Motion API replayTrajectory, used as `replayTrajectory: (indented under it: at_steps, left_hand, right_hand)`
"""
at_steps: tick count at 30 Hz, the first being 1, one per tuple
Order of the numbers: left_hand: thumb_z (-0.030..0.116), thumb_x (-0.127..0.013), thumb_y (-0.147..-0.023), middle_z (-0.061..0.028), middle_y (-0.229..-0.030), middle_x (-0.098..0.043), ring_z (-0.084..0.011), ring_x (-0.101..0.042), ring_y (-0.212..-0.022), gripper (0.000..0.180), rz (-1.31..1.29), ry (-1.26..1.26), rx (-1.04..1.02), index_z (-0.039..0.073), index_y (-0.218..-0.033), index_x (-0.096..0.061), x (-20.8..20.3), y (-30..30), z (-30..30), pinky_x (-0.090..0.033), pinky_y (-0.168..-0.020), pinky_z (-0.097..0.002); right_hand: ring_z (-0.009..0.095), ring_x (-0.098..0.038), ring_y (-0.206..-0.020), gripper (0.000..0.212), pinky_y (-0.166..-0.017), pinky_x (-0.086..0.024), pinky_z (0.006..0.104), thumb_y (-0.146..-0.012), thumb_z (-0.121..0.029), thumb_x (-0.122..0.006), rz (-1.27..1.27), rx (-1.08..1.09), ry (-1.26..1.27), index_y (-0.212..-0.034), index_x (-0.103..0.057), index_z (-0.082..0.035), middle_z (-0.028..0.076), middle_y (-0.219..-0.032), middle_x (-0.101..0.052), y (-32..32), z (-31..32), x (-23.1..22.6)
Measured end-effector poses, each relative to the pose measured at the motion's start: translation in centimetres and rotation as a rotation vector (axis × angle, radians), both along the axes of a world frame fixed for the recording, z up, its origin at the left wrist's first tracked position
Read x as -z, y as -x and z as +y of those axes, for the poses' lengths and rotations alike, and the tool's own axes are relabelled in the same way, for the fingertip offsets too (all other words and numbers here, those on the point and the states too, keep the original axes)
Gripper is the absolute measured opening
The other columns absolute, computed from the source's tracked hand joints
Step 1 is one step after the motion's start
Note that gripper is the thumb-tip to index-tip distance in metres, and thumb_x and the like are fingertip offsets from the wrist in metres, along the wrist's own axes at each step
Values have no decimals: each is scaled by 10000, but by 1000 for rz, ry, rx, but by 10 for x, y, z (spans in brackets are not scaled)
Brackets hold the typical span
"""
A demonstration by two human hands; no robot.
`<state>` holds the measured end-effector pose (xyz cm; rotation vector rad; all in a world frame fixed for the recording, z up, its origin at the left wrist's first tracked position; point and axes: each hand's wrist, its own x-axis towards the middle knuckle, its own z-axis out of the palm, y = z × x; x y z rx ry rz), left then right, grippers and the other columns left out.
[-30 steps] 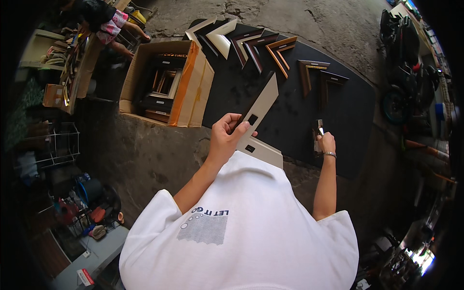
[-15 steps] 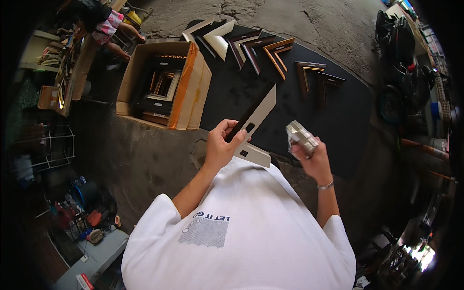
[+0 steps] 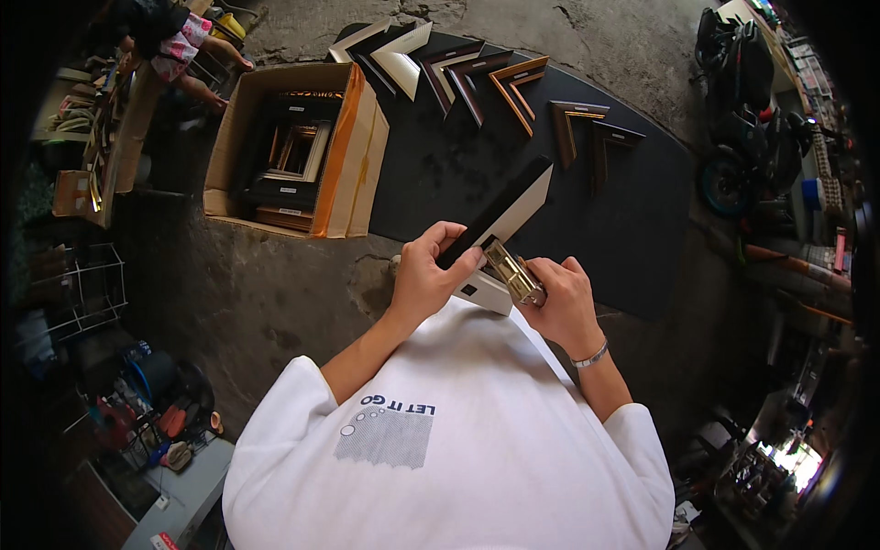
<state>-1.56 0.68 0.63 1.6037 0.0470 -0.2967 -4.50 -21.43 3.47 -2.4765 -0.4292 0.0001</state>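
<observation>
My left hand (image 3: 423, 277) grips an L-shaped picture frame corner (image 3: 521, 209), thumb on its pale flat side and fingers behind the dark edge. A small black patch shows on its lower arm. My right hand (image 3: 564, 310) is closed round a shiny metal staple gun (image 3: 515, 273), whose front end lies against the frame corner near its bend, close to my left thumb. The exact contact spot is partly hidden by the tool. Both hands are above the near edge of a black table (image 3: 605, 247).
Several frame corners (image 3: 401, 57) in white, brown and gold lie along the table's far side. A cardboard box (image 3: 376, 156) with framed pieces stands to the left. Beyond it, a person (image 3: 179, 46) is by a shelf. At the right stands a motorcycle (image 3: 733, 174).
My right hand has moved left and brought the staple gun against the frame corner. The left hand still holds the corner, now shifted slightly right. The whole view has shifted a little.
</observation>
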Motion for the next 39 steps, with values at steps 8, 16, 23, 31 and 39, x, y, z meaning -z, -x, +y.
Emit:
replayTrajectory:
  at_steps: [8,16,23,31,39]
  left_hand:
    - [201,-743,-924,-80,-855,-732,-97,-691,-831,290,-23,-20,3,-43,-1054,-659,12,-12,-7,-539,-741,-256]
    - [114,-702,-983,-124,-1078,-730,-199,-712,-1075,306,74,369,63,85,-1203,-492,11,-37,8,-556,-945,-357]
    - [213,-867,-830,22,-951,-570,-111,-556,-868,411,-80,-12,312,127,-1067,-543,-74,-55,28,-435,-831,-330]
    - [197,-897,-710,-68,-1076,-647,-237,-628,-1041,675,-563,-884,262,128,-1320,-616,-140,-66,80,-391,-1102,-410]
    - [308,-837,-768,-129,-1057,-662,-306,-661,-1019,586,-322,-1278,114,9,-1236,-647,-129,-85,155,-481,-1035,-436]
  right_hand:
    - [219,-625,-595,292,-563,-476,344,-758,-155,-845,2,222,-350,-982,-703,-34,52,-776,-698,0,-12,57]
    - [80,-606,-841,414,-775,-487,278,-1004,-349,-701,239,814,-593,-1115,-715,49,-4,-945,-701,-18,-156,177]
    - [153,-492,-634,550,-611,-421,354,-986,-535,-660,476,766,-232,-922,-613,9,39,-692,-556,-26,-217,277]
    - [272,-635,-807,575,-775,-515,403,-980,-546,-654,182,784,104,-1161,-626,0,129,-903,-656,-38,-220,266]
    - [188,-633,-850,266,-774,-510,320,-1033,-242,-654,-69,506,-326,-1156,-658,-6,86,-1011,-654,-166,-78,85]
